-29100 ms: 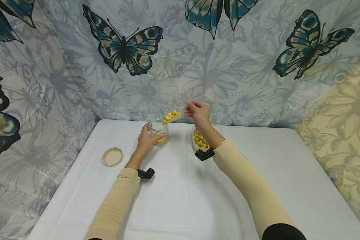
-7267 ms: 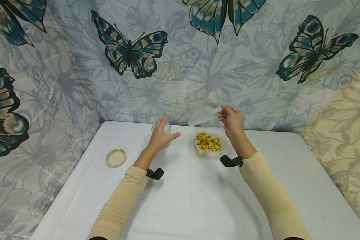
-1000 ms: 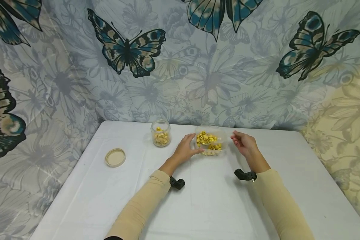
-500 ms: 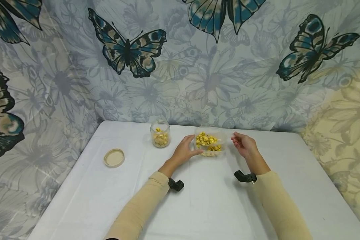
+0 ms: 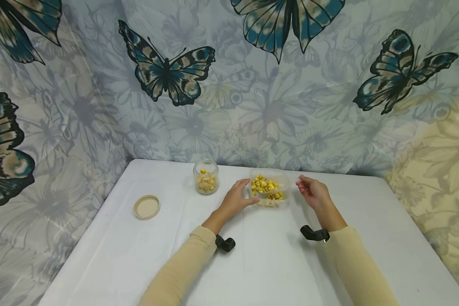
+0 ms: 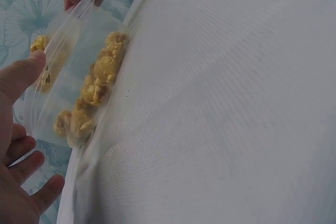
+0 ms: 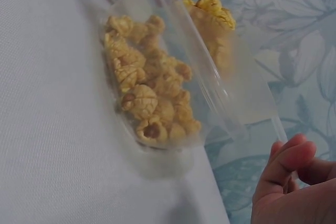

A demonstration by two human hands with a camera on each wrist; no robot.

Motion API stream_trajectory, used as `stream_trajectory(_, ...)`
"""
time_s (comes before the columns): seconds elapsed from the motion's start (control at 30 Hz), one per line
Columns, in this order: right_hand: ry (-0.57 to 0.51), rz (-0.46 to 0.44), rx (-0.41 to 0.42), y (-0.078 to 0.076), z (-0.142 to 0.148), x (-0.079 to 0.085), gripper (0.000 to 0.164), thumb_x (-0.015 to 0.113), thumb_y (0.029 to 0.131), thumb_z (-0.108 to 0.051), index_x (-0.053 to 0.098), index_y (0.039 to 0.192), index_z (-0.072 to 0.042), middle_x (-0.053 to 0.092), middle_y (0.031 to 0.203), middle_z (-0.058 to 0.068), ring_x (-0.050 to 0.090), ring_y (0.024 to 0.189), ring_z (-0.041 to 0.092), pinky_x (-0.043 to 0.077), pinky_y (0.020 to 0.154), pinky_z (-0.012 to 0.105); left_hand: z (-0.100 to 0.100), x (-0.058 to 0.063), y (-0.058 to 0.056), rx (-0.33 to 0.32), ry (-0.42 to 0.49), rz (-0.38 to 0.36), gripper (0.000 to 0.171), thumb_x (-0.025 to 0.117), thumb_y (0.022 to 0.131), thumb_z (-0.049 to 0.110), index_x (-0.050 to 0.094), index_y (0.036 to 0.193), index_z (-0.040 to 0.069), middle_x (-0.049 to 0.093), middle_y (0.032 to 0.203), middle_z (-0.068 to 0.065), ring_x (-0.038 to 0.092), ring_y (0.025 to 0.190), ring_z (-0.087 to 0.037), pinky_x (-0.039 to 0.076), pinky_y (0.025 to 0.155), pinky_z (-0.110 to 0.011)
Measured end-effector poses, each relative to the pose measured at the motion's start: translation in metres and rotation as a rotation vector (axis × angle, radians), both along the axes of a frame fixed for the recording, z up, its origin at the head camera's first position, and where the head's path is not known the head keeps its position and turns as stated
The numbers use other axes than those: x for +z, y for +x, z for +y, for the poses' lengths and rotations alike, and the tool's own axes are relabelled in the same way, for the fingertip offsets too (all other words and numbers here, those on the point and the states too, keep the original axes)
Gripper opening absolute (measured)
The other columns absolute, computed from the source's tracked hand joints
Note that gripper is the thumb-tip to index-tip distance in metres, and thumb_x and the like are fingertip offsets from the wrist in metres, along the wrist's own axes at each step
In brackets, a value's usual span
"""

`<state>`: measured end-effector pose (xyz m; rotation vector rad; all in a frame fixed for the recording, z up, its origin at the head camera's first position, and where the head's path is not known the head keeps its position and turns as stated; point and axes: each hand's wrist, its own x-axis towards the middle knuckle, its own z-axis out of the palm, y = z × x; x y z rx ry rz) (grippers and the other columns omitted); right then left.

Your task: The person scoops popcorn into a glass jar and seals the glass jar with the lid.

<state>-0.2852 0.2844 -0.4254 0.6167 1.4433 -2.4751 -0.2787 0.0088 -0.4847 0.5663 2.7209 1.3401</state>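
A clear plastic container (image 5: 269,204) of yellow caramel popcorn (image 7: 142,100) stands near the table's back edge. My left hand (image 5: 235,199) holds its left end, thumb at the near side and fingers along the far side. In my right hand (image 5: 314,192), thumb and fingers pinch the thin handle of a translucent scoop (image 7: 247,95). The scoop's bowl is inside the container with popcorn on it, seen above the rim in the right wrist view. To the left stands an uncovered glass jar (image 5: 206,176), partly filled with popcorn.
A round, pale beige jar lid (image 5: 146,207) lies on the white-covered table (image 5: 252,272), left of the jar. A butterfly-patterned cloth backdrop (image 5: 245,106) rises directly behind the table's back edge.
Earlier, the right hand held a loaded scoop at the jar, then an emptied one above the container. The left hand has moved from jar to container. Over the last second the hands barely move.
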Motion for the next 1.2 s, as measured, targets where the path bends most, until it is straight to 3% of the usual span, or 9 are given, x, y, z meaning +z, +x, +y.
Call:
stream_trajectory(0.27, -0.007, 0.010, 0.004, 0.003, 0.000, -0.004, 0.026, 0.049, 0.101, -0.010, 0.064, 0.080, -0.008, 0.067, 0.061, 0.004, 0.059, 0.050, 0.007, 0.049, 0.049, 0.015, 0.001, 0.000, 0.004, -0.004, 0.009, 0.003, 0.080, 0.073, 0.085, 0.043, 0.039, 0.149, 0.009, 0.039, 0.153, -0.010, 0.038, 0.142, -0.028, 0.035, 0.116, -0.045)
stream_trajectory(0.73, -0.024, 0.021, -0.022, 0.001, 0.003, 0.006, 0.033, 0.051, 0.101, -0.009, 0.067, 0.072, -0.006, 0.068, 0.062, 0.005, 0.060, 0.051, 0.009, 0.050, 0.049, 0.016, 0.000, 0.005, 0.001, -0.007, -0.021, 0.030, 0.078, 0.072, 0.086, 0.044, 0.040, 0.149, 0.010, 0.040, 0.153, -0.009, 0.039, 0.142, -0.027, 0.035, 0.116, -0.045)
stream_trajectory(1.2, -0.054, 0.053, -0.002, 0.002, 0.000, 0.009, 0.031, 0.049, 0.101, -0.009, 0.065, 0.075, -0.006, 0.067, 0.061, 0.006, 0.060, 0.051, 0.009, 0.050, 0.048, 0.016, -0.004, 0.008, -0.003, -0.006, -0.031, 0.031, 0.078, 0.076, 0.084, 0.038, 0.041, 0.148, 0.010, 0.042, 0.151, -0.010, 0.039, 0.141, -0.029, 0.035, 0.116, -0.045)
